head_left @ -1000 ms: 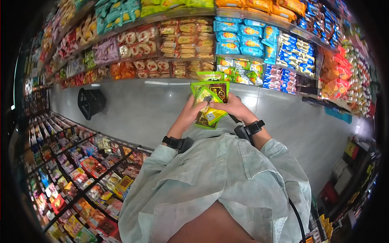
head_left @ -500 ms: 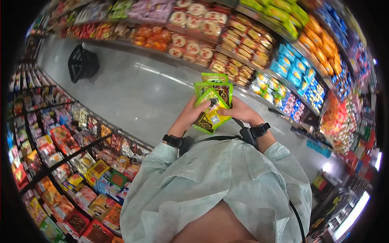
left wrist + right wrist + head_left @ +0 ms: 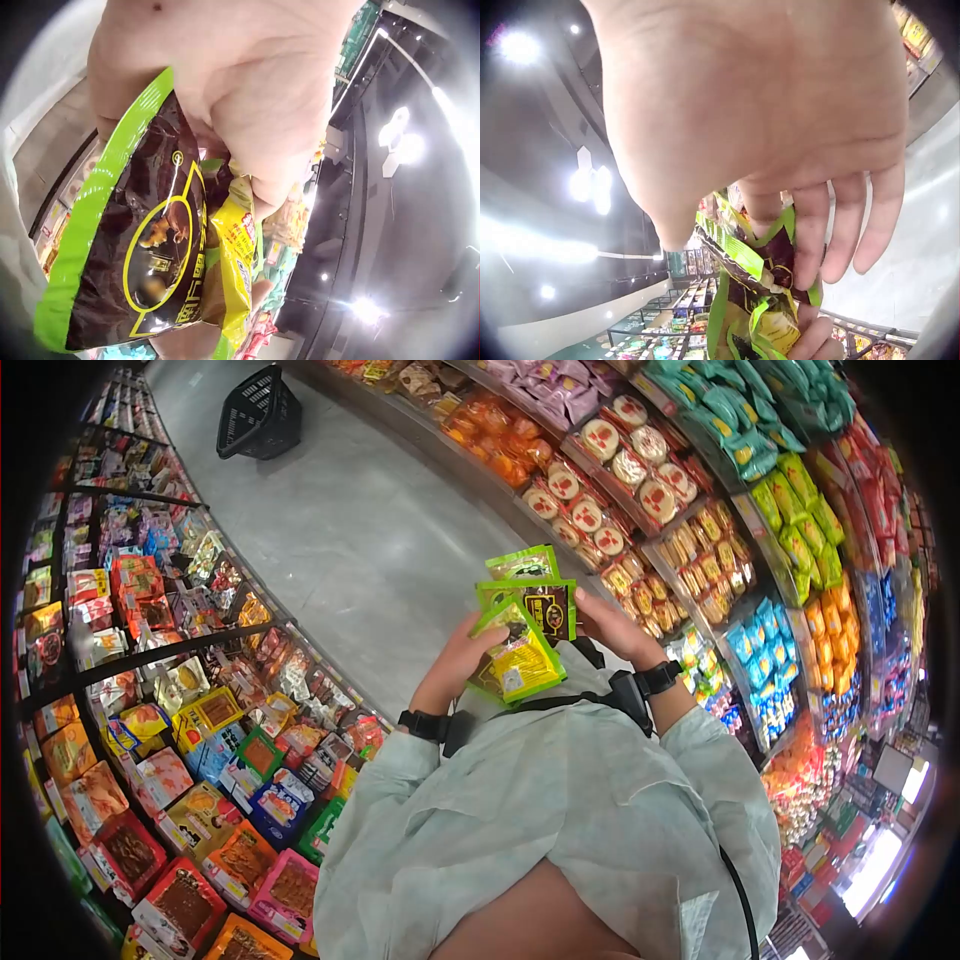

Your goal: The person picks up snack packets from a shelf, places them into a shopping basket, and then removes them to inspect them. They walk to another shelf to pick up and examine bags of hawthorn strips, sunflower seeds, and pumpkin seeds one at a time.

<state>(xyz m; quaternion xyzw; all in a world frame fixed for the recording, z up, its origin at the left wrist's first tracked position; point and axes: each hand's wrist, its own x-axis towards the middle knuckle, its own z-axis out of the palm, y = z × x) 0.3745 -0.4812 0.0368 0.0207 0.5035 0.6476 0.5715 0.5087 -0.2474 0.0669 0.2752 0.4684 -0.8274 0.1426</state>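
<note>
Several green-edged snack packets are fanned in front of the torso. My left hand grips them, its thumb over the yellow-and-green packet in front. Behind that lies a dark brown packet, with another green packet at the top. In the left wrist view the brown packet hangs beside the yellow one, below the palm. My right hand is at the brown packet's right edge; the right wrist view shows its palm, thumb apart, fingers loosely extended against the packets.
A black basket stands on the grey floor at the upper left. Shelves of wrapped snacks curve along the right. Racks of colourful packs line the left side, close to the left sleeve.
The head view has turned, bringing the left racks closer. My right thumb has come off the yellow packet and that hand has moved right; the yellow packet has shifted lower, uncovering more of the brown one.
</note>
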